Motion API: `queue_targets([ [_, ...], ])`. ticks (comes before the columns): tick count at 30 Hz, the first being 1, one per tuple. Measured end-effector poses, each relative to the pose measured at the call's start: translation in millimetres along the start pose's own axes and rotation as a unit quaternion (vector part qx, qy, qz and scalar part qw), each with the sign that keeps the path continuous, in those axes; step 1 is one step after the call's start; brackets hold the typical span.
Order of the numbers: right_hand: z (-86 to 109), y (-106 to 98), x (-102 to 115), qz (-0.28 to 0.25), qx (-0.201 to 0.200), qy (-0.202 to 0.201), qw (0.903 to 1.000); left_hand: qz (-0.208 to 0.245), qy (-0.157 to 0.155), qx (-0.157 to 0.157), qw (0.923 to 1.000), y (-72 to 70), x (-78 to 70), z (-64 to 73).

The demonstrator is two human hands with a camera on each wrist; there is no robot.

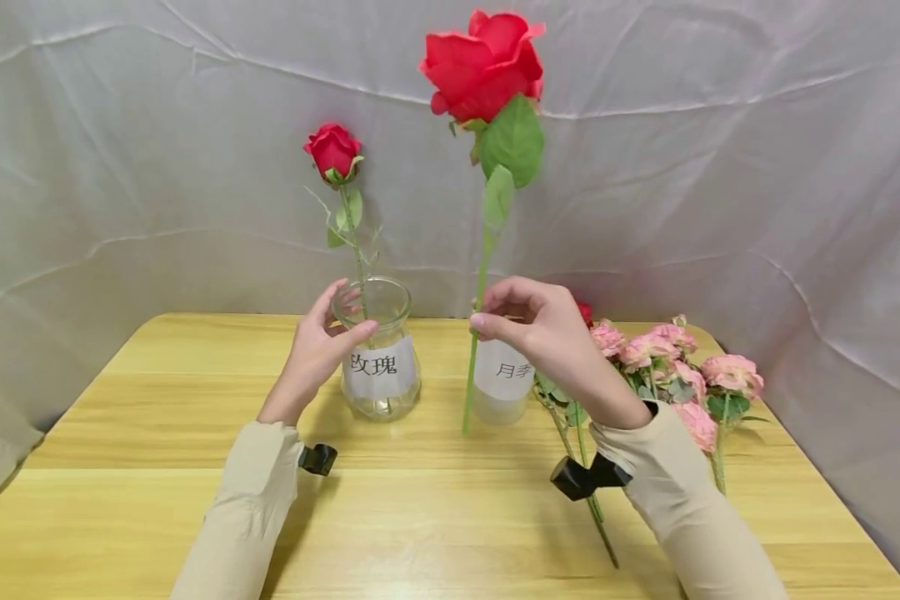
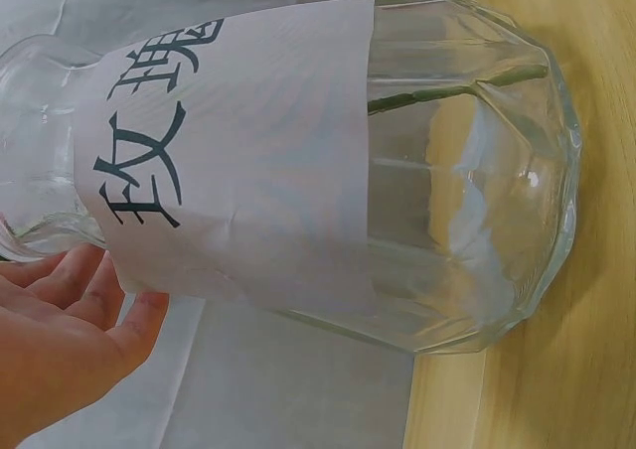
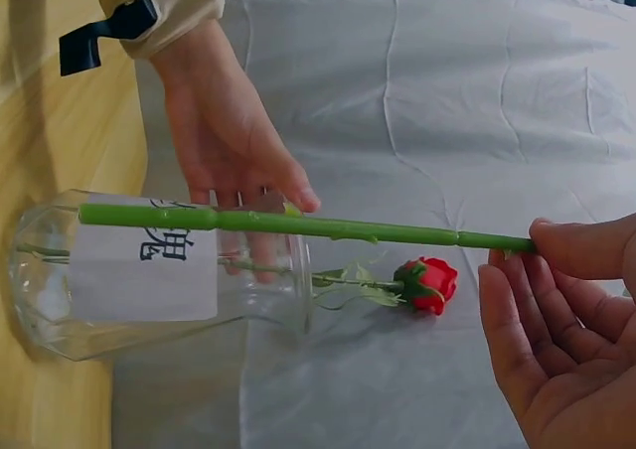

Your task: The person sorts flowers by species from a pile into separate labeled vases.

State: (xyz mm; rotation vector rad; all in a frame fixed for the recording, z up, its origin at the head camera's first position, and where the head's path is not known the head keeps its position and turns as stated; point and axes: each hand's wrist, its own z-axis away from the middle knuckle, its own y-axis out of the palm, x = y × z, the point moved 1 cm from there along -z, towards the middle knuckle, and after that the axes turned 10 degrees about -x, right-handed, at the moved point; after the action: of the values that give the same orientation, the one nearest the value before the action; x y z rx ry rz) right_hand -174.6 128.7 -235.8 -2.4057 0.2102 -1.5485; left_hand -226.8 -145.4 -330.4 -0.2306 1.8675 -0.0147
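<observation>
My left hand (image 1: 317, 348) holds a clear glass vase (image 1: 381, 400) by its neck, thumb in front and fingers at the far side. The vase bears a white paper label (image 2: 258, 161) with the characters 玫瑰. A small red rose (image 1: 333, 152) stands in it, its stem tilted inside the glass. To the right, thumb and fingertips of my right hand (image 1: 543, 333) pinch the green stem of a large red rose (image 1: 483, 71). That rose is upright, bloom high above the hand, and its bare stem (image 3: 348, 230) reaches down below it. The bloom is outside the right wrist view.
Behind the right hand stands a frosted container (image 1: 498, 407) labelled 月季, partly hidden. Several pink flowers (image 1: 660, 350) with leafy stems lie on the right of the wooden table (image 1: 420, 517), beside and under the right forearm. Grey cloth (image 1: 195, 167) hangs behind the table.
</observation>
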Motion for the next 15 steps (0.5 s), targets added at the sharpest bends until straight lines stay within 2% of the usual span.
queue_targets([
  [3,-6.0,2.4,3.1,-0.009,-0.004,-0.007,0.9999,-0.002,-0.002,0.0,1.0,-0.2,-0.3,0.3],
  [10,-19.6,10.0,6.6,-0.066,-0.018,-0.035,0.997,-0.005,-0.006,-0.001,1.0,0.0,-0.3,0.1],
  [15,-28.6,14.4,9.1,-0.067,-0.026,-0.044,0.9964,-0.001,-0.002,-0.001,1.0,0.1,0.4,-0.6],
])
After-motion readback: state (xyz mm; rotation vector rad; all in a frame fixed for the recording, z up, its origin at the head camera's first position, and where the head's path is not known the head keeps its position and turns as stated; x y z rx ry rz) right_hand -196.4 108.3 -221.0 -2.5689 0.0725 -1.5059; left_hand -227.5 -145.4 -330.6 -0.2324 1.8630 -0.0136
